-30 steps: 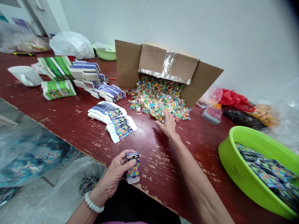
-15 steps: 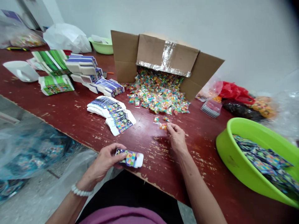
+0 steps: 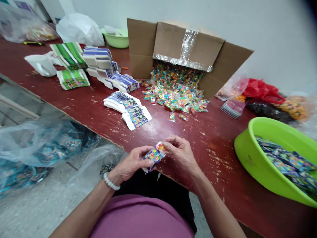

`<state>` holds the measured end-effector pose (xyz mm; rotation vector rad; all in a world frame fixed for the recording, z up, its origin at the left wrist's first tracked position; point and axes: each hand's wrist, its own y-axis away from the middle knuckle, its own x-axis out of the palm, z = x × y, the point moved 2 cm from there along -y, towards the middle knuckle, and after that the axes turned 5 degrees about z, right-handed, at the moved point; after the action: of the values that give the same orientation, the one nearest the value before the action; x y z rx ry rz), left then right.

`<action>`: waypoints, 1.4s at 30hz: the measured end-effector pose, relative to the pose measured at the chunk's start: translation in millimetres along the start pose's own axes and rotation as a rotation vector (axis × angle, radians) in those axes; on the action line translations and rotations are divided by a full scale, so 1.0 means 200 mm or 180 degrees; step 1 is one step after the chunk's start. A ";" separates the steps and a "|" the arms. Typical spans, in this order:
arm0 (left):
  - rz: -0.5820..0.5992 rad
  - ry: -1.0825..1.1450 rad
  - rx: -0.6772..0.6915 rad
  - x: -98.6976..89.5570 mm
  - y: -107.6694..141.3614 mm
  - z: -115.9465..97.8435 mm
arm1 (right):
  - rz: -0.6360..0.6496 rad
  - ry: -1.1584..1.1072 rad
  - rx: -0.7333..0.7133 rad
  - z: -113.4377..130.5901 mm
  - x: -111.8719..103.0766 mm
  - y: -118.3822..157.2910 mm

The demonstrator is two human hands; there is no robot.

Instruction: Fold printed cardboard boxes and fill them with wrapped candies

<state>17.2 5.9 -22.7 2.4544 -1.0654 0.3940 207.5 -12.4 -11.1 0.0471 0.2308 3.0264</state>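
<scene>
My left hand (image 3: pixel 136 160) is closed around a small printed candy box (image 3: pixel 154 155), tilted up to the right near the table's front edge. At the box's upper end, my right hand (image 3: pixel 180 150) pinches a wrapped orange candy (image 3: pixel 161 147) against the opening; how far it is inside is hidden by the fingers. Beyond the hands lies a fanned stack of flat printed boxes (image 3: pixel 135 114). Two wrapped candies (image 3: pixel 172 116) rest on the table, in front of a heap of colorful wrapped candies (image 3: pixel 177 96) spilling from a cardboard box (image 3: pixel 188 46).
A green tub (image 3: pixel 244 140) holding dark printed packets stands at right. Bundled purple boxes (image 3: pixel 123 82), green boxes (image 3: pixel 73 79) and a white mug (image 3: pixel 41 64) are at left. Behind the tub lie a clear plastic tray (image 3: pixel 232 108) and a red bag (image 3: pixel 262 92). Plastic bags (image 3: pixel 59 142) sit below the table.
My right hand has brought the orange candy from beside the loose candies to the box's end. My left hand has raised and turned the box toward it. The view has shifted.
</scene>
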 end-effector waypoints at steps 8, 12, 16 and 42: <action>0.0347 0.0238 -0.0172 0.05 -0.03 0.00 | 0.0286 0.0765 -0.0578 0.01 0.00 -0.01; 0.0181 0.0253 0.0079 0.06 -0.04 -0.01 | 0.0575 0.0779 -0.0677 0.02 0.05 0.02; -0.0005 0.0620 0.0099 0.07 -0.04 -0.01 | 0.0440 -0.0014 -0.0366 -0.01 0.08 0.04; -0.0482 0.1147 -0.0099 0.10 -0.06 -0.01 | 0.0635 -0.0654 0.0108 0.01 0.19 0.05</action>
<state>38.4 1.7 -16.0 2.3002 -0.7249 0.7298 169.0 -18.1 -7.6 0.4050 0.2738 3.1824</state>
